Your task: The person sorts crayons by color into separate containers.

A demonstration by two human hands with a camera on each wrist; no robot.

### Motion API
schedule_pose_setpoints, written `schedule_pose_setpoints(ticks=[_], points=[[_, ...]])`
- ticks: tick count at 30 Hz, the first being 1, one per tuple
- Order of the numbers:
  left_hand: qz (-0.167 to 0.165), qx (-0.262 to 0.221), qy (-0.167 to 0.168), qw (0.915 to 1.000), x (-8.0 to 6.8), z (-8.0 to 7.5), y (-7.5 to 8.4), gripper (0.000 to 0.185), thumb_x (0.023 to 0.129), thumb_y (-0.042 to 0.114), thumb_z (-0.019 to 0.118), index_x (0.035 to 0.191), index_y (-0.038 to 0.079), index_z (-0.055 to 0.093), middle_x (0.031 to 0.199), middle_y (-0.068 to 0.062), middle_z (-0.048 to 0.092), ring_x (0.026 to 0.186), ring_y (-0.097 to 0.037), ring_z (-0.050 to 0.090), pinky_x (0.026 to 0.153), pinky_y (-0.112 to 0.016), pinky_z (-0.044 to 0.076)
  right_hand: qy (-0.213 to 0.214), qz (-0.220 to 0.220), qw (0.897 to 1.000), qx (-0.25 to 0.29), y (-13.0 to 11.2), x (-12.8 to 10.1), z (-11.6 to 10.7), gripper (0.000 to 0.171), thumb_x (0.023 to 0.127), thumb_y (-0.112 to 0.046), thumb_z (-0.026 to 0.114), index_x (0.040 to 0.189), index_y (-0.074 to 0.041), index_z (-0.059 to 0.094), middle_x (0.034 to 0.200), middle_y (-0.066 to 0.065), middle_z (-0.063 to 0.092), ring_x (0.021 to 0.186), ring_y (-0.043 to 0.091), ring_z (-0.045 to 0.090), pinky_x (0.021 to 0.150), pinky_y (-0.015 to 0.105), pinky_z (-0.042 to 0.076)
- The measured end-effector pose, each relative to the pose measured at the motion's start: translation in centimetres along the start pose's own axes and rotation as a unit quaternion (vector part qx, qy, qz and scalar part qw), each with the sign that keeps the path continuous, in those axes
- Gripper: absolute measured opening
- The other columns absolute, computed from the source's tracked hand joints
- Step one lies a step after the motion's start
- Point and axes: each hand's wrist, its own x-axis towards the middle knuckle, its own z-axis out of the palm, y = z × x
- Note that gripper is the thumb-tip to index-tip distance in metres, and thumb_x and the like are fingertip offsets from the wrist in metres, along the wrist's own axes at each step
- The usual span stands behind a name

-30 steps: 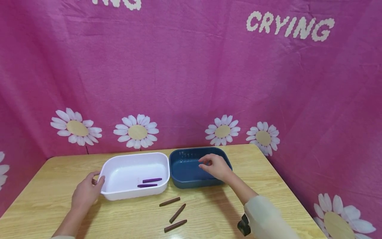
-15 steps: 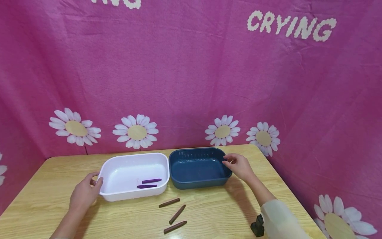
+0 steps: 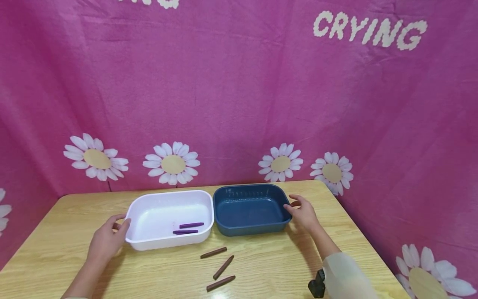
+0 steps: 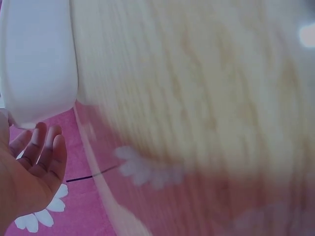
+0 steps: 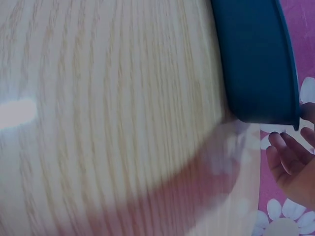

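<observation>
On the wooden surface point(image 3: 74, 232), a white tray point(image 3: 169, 245) and blue tray point(image 3: 250, 229) sit side by side, long axes left-right. The left hand point(image 3: 106, 241) touches the white tray's left rim and the right hand point(image 3: 304, 212) the blue tray's right rim, fingers relaxed. Bare surface flanks both.

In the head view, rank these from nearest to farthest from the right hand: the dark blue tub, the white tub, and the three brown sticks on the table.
From the right hand:
1. Dark blue plastic tub, right beside the fingers.
2. Three brown sticks, loose on the wooden table front centre.
3. White plastic tub, farther left, by the left hand.
</observation>
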Motion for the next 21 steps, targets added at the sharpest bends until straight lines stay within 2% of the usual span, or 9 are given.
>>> schedule_pose_setpoints(ticks=[6, 10, 14, 17, 21], points=[[0.033, -0.029, 0.056, 0.9975, -0.4, -0.4, 0.4, 0.051, 0.096, 0.037, 0.045, 0.128, -0.002, 0.051, 0.104, -0.022, 0.060, 0.089, -0.032, 0.060, 0.068, -0.033, 0.042, -0.004, 0.007, 1.000, -0.004, -0.1, -0.2, 0.8, 0.045, 0.087, -0.011, 0.062, 0.130, 0.000, 0.050, 0.107, 0.026, 0.060, 0.082, 0.026, 0.060, 0.067, 0.028, 0.048], [0.066, -0.029, 0.095, 0.9929, -1.0, -0.7, 0.9, 0.046, 0.095, 0.032, 0.049, 0.125, -0.003, 0.053, 0.104, -0.021, 0.059, 0.092, -0.032, 0.056, 0.070, -0.033, 0.042, -0.001, 0.013, 1.000, -0.001, 0.1, -0.1, 1.0, 0.047, 0.088, -0.008, 0.060, 0.133, -0.001, 0.047, 0.109, 0.028, 0.059, 0.084, 0.029, 0.061, 0.069, 0.032, 0.051], [0.108, -0.023, 0.117, 0.9870, -1.6, -0.9, 1.8, 0.041, 0.093, 0.026, 0.054, 0.122, -0.004, 0.055, 0.102, -0.022, 0.059, 0.092, -0.034, 0.056, 0.075, -0.041, 0.044, 0.004, 0.010, 1.000, 0.001, 0.1, -0.2, 1.0, 0.046, 0.088, -0.006, 0.059, 0.132, 0.001, 0.047, 0.108, 0.029, 0.059, 0.083, 0.030, 0.061, 0.068, 0.032, 0.051], [0.144, -0.008, 0.120, 0.9822, -2.3, -1.0, 2.7, 0.041, 0.091, 0.023, 0.057, 0.122, -0.004, 0.055, 0.101, -0.024, 0.059, 0.092, -0.037, 0.056, 0.077, -0.050, 0.043, 0.003, 0.008, 1.000, 0.001, 0.0, -0.4, 1.0, 0.044, 0.088, -0.006, 0.058, 0.131, 0.001, 0.049, 0.107, 0.029, 0.059, 0.083, 0.030, 0.061, 0.068, 0.032, 0.051], [0.194, 0.010, 0.136, 0.9715, -3.2, -0.8, 4.2, 0.040, 0.085, 0.018, 0.065, 0.120, -0.001, 0.057, 0.096, -0.018, 0.061, 0.089, -0.033, 0.056, 0.074, -0.048, 0.043, 0.000, 0.009, 1.000, 0.003, 0.1, -0.5, 1.1, 0.044, 0.088, -0.005, 0.058, 0.131, 0.001, 0.049, 0.107, 0.030, 0.059, 0.083, 0.030, 0.061, 0.068, 0.030, 0.050]])
